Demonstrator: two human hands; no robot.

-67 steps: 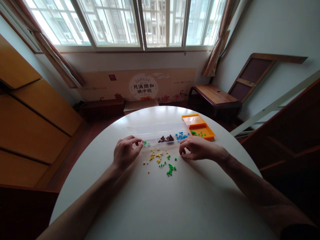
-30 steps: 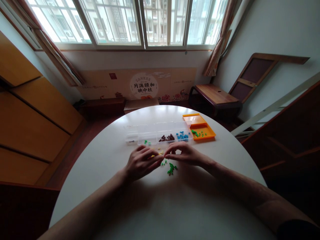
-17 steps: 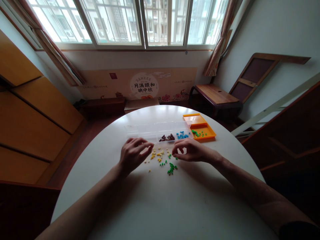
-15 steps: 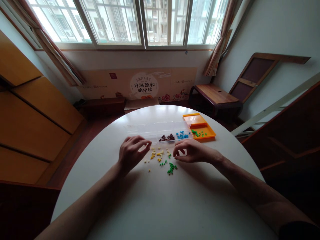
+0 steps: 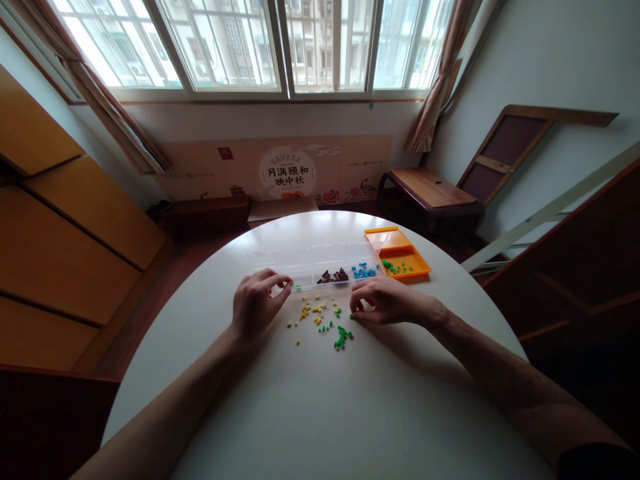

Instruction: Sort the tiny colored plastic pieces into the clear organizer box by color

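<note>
Hovering at the near edge of the clear plastic compartment box (image 5: 306, 279), left hand (image 5: 257, 301) has its fingers curled, thumb and index tips together or nearly so; can't tell if a piece is pinched there. Small bright-green plastic piece (image 5: 299, 287) shows in the box just right of those fingertips. Right hand (image 5: 390, 301) is also half curled, small gap between thumb and fingers, tips right at a loose green plastic piece (image 5: 352, 317); can't tell if it's gripped or only touched. Between the hands, on the round white counter (image 5: 300, 413): scattered small yellow pieces (image 5: 305, 311), with a cluster of green pieces (image 5: 343, 339) nearer the wearer, left of and below the right fingertips. Beyond the gap between the hands: dark brown pieces (image 5: 341, 275) in one compartment, blue pieces (image 5: 364, 271) in the next, past the right fingertips. Orange plastic two-part tray (image 5: 417, 258) sits beyond the right hand, more green bits (image 5: 390, 267) in its near section.
</note>
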